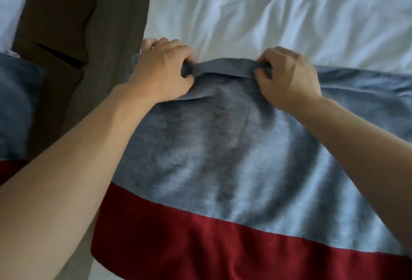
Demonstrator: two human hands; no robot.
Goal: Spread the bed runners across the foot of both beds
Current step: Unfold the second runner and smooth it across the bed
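A grey-blue bed runner (234, 145) with a dark red band along its near side lies across the white bed (267, 12). Its far edge is folded over between my hands. My left hand (160, 72) grips that far edge near the bed's left side. My right hand (287, 79) pinches the same edge a short way to the right. The runner runs on past the right edge of the view. A second grey-blue and red runner (15, 105) shows on the other bed at the far left.
A dark brown carpeted gap (78, 34) separates the two beds. The white sheet (13, 0) of the left bed shows at the top left corner. The white bedding beyond the runner is wrinkled.
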